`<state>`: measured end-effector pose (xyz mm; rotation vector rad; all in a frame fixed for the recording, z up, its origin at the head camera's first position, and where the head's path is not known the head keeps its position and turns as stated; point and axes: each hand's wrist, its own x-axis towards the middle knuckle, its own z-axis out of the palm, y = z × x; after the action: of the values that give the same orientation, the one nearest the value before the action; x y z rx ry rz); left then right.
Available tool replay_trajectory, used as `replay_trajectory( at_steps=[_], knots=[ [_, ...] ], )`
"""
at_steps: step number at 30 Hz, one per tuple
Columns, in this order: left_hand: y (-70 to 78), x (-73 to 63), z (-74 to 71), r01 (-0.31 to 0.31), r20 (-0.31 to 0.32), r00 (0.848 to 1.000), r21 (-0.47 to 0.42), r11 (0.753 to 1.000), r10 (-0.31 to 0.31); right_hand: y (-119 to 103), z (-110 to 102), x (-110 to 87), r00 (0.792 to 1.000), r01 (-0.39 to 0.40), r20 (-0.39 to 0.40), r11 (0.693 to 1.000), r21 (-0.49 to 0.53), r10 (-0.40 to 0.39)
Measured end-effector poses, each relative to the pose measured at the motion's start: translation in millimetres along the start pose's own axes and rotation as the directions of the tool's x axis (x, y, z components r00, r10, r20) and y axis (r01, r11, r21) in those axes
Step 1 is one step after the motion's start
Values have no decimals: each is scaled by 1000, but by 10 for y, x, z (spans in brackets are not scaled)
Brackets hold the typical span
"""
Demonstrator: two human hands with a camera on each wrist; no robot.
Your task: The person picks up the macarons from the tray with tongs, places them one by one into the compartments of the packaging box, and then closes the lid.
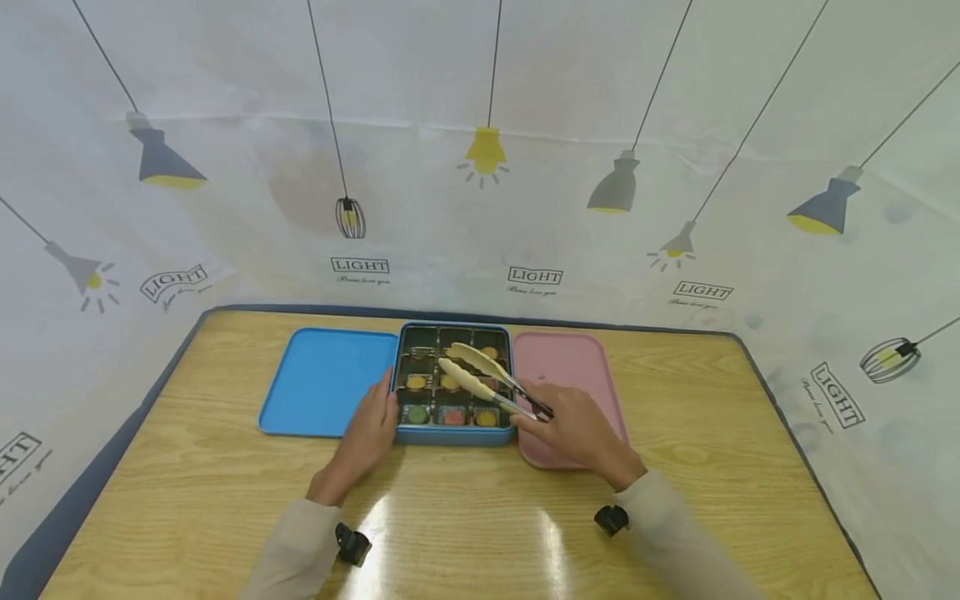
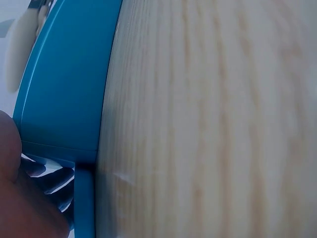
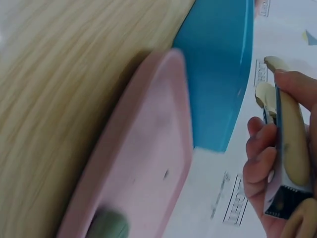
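Observation:
A blue box (image 1: 453,436) with a dark divided insert stands mid-table, small round yellow, red and green pieces in several of its compartments. My left hand (image 1: 372,429) rests along the box's left side, fingers fairly straight, thumb by the near corner. In my right hand (image 1: 573,425) I grip a pair of tongs (image 1: 468,379) with cream tips, which slant over the compartments. The tips look apart; whether they touch a piece, I cannot tell. Beside the box lies a pink tray (image 1: 573,358), partly under my right hand. A green round piece (image 3: 109,225) sits on it in the right wrist view.
To the left of the box lies a flat blue tray (image 1: 322,379). Everything stands on a wooden table (image 1: 465,508), with a white printed curtain (image 1: 420,192) along its back and sides.

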<state>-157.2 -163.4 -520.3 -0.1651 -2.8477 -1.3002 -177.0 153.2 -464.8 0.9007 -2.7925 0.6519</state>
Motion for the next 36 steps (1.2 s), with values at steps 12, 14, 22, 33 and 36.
replay_trajectory(
  at_steps=[12, 14, 22, 33, 36],
  knots=[
    [-19, 27, 5, -12, -3, 1000, 13, 1000, 12, 442, -184, -324, 1000, -23, -1, 997, -78, 23],
    [-20, 29, 6, -12, -4, 1000, 14, 1000, 12, 510, -207, -388, 1000, -9, -8, 996, -89, 8],
    [-15, 33, -8, -6, -5, 1000, 2, 1000, 6, 762, -330, -669, 999, -39, 12, 996, -80, 40],
    [-1, 14, -9, -4, 0, 1000, 8, 1000, 4, 990, -502, -1029, 986, -82, 131, 987, -135, 100],
    [-4, 12, -2, -2, 4, 1000, 8, 1000, 2, 1077, -577, -1120, 989, -62, 121, 985, -160, 82]
  ],
)
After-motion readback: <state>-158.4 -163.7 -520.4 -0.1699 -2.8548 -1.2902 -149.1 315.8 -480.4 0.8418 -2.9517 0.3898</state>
